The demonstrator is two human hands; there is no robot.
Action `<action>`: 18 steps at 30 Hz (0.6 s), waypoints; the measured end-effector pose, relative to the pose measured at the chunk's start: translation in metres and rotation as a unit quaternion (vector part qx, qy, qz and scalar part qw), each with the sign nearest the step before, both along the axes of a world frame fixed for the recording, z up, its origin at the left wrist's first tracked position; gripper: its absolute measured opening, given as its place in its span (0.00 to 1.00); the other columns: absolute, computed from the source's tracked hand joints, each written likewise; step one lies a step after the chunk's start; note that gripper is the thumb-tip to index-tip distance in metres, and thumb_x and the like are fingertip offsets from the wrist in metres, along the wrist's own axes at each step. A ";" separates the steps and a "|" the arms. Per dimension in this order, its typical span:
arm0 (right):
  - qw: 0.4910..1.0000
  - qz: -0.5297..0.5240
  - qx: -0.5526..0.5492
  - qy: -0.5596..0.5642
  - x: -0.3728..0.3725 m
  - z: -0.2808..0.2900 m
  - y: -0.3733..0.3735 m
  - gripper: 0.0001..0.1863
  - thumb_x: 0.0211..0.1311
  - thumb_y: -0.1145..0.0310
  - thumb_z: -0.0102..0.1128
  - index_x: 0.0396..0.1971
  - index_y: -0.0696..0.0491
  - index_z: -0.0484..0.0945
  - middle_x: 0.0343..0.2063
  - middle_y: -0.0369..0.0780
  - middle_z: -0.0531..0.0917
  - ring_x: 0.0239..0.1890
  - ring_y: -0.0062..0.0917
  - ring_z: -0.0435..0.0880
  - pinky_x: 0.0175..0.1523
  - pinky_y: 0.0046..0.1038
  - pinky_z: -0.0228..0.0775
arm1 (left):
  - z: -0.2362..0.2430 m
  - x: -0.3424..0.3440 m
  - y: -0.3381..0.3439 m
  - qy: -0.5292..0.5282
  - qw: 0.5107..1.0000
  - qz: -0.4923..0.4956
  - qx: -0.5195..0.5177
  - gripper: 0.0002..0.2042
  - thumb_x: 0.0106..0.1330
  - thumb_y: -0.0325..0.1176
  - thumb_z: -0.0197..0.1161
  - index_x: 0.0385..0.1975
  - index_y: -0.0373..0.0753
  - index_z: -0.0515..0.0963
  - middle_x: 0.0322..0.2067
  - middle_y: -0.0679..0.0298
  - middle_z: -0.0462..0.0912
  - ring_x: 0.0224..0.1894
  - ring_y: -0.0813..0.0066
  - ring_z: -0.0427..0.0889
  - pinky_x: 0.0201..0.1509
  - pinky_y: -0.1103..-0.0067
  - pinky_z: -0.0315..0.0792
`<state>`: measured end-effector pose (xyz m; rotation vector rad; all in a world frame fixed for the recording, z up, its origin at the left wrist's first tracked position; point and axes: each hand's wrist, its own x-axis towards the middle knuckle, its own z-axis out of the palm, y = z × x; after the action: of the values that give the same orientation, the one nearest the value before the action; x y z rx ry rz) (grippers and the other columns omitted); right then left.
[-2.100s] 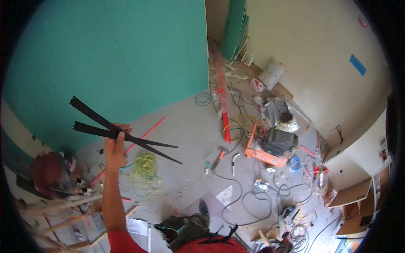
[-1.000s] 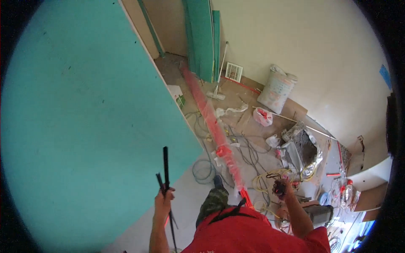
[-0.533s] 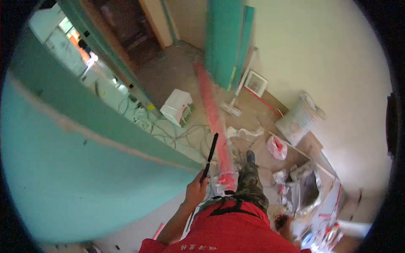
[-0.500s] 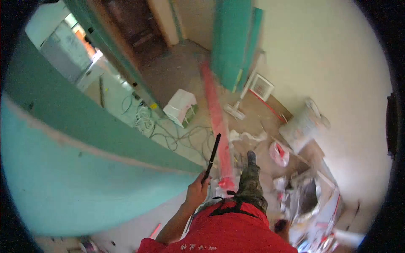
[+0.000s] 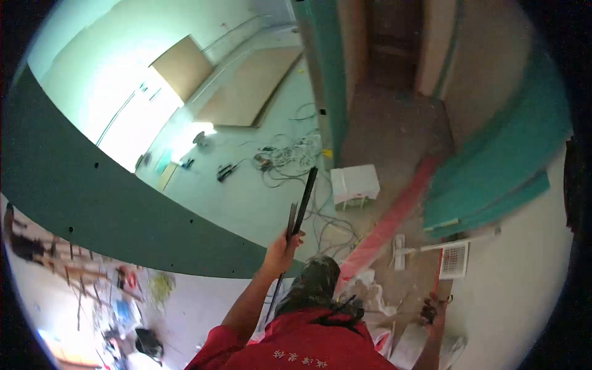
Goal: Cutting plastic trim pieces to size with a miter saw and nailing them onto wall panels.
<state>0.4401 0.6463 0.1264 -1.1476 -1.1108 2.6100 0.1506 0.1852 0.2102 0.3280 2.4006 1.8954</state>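
Observation:
My left hand (image 5: 283, 251) is closed round a long, slim black bar (image 5: 306, 200) and a thinner grey strip (image 5: 291, 217) beside it. Both stand upward from the fist, and a thin dark length shows below it. Close by on the left runs the edge of a green wallboard partition (image 5: 191, 231). Low on the right, my right hand (image 5: 436, 308) is raised apart from the left, near the pale wall. Its fingers look bent around something dark, too blurred to name.
Loose cables (image 5: 290, 157) and a black tool (image 5: 227, 171) lie on the floor beyond the partition, near a large brown board (image 5: 250, 86). A white box (image 5: 356, 183), a red floor strip (image 5: 394, 219), leaning green boards (image 5: 493, 185) and a white-framed grille (image 5: 454, 260) stand ahead and right.
My view has swung left, bringing the room beyond the partition into sight. The left hand still grips the bar, and the grey strip now shows. My right hand has come up from the lower edge.

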 end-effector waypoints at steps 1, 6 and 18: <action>0.995 0.082 0.002 0.057 -0.047 0.015 -0.003 0.13 0.59 0.63 0.59 0.42 0.52 0.77 0.19 0.36 0.78 0.17 0.22 0.77 0.14 0.22 0.66 | -0.001 -0.009 0.000 -0.021 0.999 0.023 0.025 0.13 0.75 0.35 0.48 0.50 0.34 0.71 0.36 0.56 0.82 0.34 0.69 0.81 0.40 0.71 0.74; 0.950 0.308 0.031 0.044 -0.261 0.022 -0.070 0.14 0.58 0.64 0.64 0.39 0.58 0.78 0.19 0.37 0.78 0.17 0.24 0.77 0.20 0.27 0.71 | 0.017 -0.091 0.018 0.082 0.981 0.147 -0.095 0.13 0.73 0.34 0.48 0.52 0.35 0.69 0.36 0.56 0.83 0.34 0.64 0.83 0.39 0.69 0.74; 0.735 0.672 -0.079 -0.052 -0.585 0.009 -0.311 0.14 0.62 0.61 0.61 0.39 0.56 0.78 0.27 0.39 0.81 0.25 0.29 0.81 0.31 0.32 0.75 | -0.032 -0.312 -0.167 -0.011 0.807 0.566 -0.169 0.13 0.72 0.34 0.49 0.51 0.37 0.71 0.33 0.59 0.83 0.31 0.67 0.83 0.36 0.68 0.75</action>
<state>-0.1448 0.3353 0.1357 -0.4315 -2.4740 3.6193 -0.1614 0.0183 0.1785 -1.4426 3.1064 1.5071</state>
